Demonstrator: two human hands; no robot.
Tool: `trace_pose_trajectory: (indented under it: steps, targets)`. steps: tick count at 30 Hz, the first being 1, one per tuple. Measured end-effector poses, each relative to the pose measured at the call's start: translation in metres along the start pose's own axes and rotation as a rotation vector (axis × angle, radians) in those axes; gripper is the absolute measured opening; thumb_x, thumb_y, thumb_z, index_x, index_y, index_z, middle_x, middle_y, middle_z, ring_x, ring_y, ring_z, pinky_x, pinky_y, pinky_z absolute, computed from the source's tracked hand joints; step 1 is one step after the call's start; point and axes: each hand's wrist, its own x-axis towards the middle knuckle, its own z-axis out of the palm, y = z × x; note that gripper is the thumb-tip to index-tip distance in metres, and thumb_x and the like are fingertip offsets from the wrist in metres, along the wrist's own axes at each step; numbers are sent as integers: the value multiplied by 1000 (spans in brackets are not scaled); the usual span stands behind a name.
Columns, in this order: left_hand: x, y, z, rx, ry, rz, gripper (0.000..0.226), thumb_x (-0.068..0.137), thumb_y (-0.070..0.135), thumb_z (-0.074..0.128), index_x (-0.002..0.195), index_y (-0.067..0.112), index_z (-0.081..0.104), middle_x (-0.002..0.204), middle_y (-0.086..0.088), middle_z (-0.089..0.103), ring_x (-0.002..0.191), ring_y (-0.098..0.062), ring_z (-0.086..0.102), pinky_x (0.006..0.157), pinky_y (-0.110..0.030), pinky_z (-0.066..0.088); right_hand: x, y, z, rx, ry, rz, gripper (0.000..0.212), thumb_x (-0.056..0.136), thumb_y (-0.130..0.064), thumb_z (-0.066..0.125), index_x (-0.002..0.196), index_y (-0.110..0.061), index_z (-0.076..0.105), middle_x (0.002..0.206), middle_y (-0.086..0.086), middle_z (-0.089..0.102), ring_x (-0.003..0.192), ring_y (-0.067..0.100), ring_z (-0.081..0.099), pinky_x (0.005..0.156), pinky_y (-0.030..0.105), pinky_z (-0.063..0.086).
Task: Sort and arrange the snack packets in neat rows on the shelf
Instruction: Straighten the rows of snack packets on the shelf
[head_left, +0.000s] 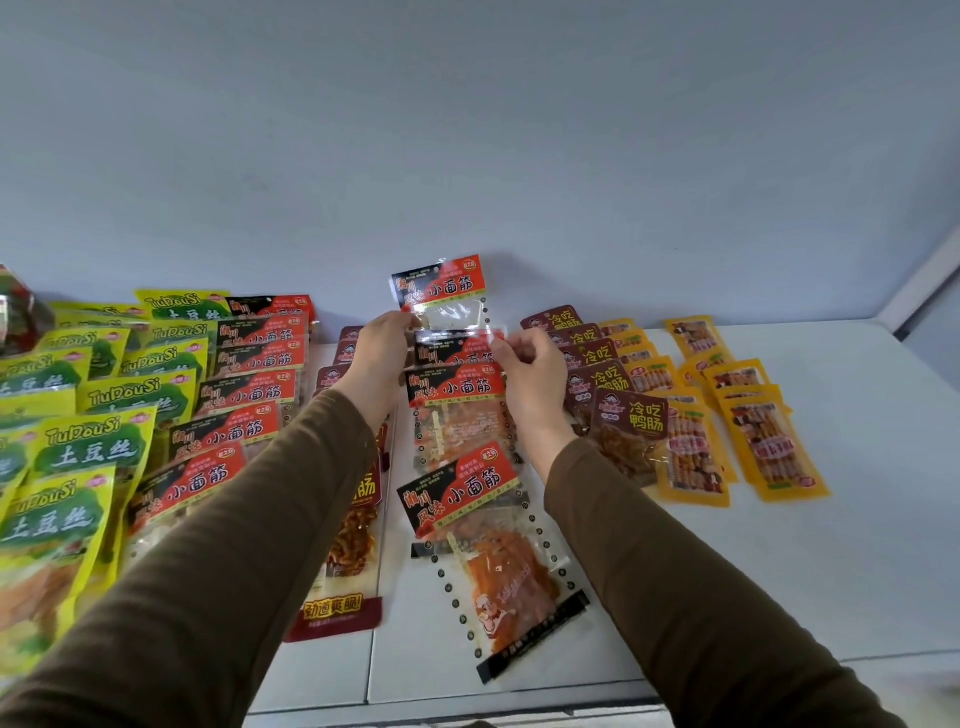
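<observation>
A row of red-and-black snack packets runs down the middle of the white shelf (779, 571), its nearest packet (493, 551) lying askew. My left hand (376, 358) pinches the left edge of a packet (457, 345) near the back of that row. My right hand (530, 374) pinches the same packet's right edge. Behind it, the farthest packet (441, 288) leans up against the back wall. Brown sleeves cover both my forearms and hide part of the neighbouring rows.
Green-yellow packets (88, 447) and a second red-and-black row (244, 395) fill the left side. Dark maroon packets (618, 395) and orange-yellow packets (763, 441) lie in rows on the right. A maroon row (343, 545) sits under my left arm. The shelf's front edge is close to me.
</observation>
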Motion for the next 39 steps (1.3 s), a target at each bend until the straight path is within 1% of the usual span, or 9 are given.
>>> trace_pose_trajectory:
  steps: [4, 10, 15, 18, 22, 27, 30, 34, 39]
  targets:
    - [1, 1, -1, -29, 25, -74, 14, 102, 23, 52, 99, 13, 62, 109, -12, 75, 83, -24, 71, 91, -42, 58, -2, 3, -2, -12, 52, -85, 15, 97, -20, 66, 86, -15, 57, 76, -10, 55, 65, -2, 51, 62, 16, 42]
    - [-3, -3, -1, 3, -31, -84, 26, 105, 38, 50, 103, 15, 61, 100, -7, 74, 75, -19, 71, 65, -32, 59, 3, -4, -2, -21, 15, -124, 7, 98, -11, 63, 94, -14, 58, 85, -5, 59, 75, 6, 54, 66, 11, 44]
    - [-5, 0, -2, -26, -133, -99, 55, 99, 66, 47, 116, 17, 64, 108, -7, 77, 98, -29, 76, 85, -46, 60, 13, -14, 2, 31, -23, -77, 21, 98, -4, 60, 112, -18, 54, 100, -5, 61, 90, 5, 60, 69, 7, 45]
    - [-10, -2, -5, 40, -197, -53, 38, 96, 41, 69, 122, 14, 62, 111, -9, 78, 98, -28, 76, 89, -51, 61, 13, -16, 4, 53, -51, -34, 31, 98, 0, 59, 117, -23, 52, 106, -4, 62, 95, 5, 62, 67, 8, 45]
    - [-5, -7, -6, 96, -207, -19, 31, 95, 6, 68, 124, 14, 58, 116, -12, 75, 101, -32, 75, 94, -56, 58, 13, -13, 9, 55, -64, -29, 40, 95, 3, 59, 125, -22, 51, 109, 0, 59, 101, 12, 60, 73, 12, 46]
    - [-4, -13, -3, 88, -186, 38, 31, 96, 0, 64, 123, 15, 58, 113, -9, 75, 102, -30, 74, 94, -54, 58, 13, -10, 5, 53, -119, 33, 57, 98, -14, 64, 146, -24, 36, 134, -3, 50, 117, 10, 54, 97, 27, 48]
    - [-2, -14, -3, 99, -204, 75, 43, 96, 3, 67, 135, 13, 51, 120, -9, 73, 107, -30, 73, 93, -52, 59, 12, -8, 0, 87, -247, 204, 57, 100, -28, 62, 149, -27, 32, 133, 1, 55, 109, 15, 65, 91, 39, 58]
    - [-29, -10, -9, 597, -29, 405, 83, 96, 31, 71, 160, 22, 20, 156, -1, 41, 137, -19, 47, 101, -36, 49, 10, -6, -2, 136, -240, 240, 40, 104, -18, 56, 141, -22, 42, 112, -4, 63, 89, 8, 70, 57, 18, 56]
    - [-151, -34, -24, 1353, -27, 670, 84, 94, 81, 30, 158, 28, 24, 159, -1, 35, 143, -25, 31, 117, -43, 30, 12, -3, -3, 119, -250, 196, 34, 103, -13, 56, 136, -18, 48, 113, -5, 64, 96, 6, 67, 59, 11, 52]
